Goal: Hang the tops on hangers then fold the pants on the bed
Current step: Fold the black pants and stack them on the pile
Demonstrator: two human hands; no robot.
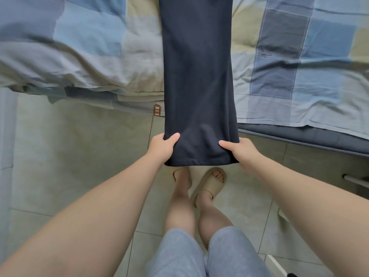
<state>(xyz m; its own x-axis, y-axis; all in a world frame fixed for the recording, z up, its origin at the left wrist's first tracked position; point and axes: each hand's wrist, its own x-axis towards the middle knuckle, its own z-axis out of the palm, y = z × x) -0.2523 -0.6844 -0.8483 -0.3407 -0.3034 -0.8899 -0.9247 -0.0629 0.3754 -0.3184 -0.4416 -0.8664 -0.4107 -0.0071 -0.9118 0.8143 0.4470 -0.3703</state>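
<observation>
We are holding the dark navy fabric pants [199, 76] by their hemmed end. They are stretching as one long, flat strip away from us, up across the bed [299, 137] and out of view at the top. The hem end is hanging past the bed's edge, above the floor and apart from it. Our left hand [163, 145] is gripping the left corner of that end, with the thumb lying on top of the cloth and the fingers tucked underneath. Our right hand [239, 151] is pinching the right corner in the same way, thumb on top.

Under the pants, a rumpled patchwork quilt of blue, grey and beige cotton squares [89, 37] is covering the bed. A small brown label [157, 110] is showing at the quilt's edge, just left of the pants. Below our hands, pale square floor tiles [69, 146] are spreading out. We are standing on them in a beige rubber slide sandal [209, 184] and wearing light grey shorts [199, 254].
</observation>
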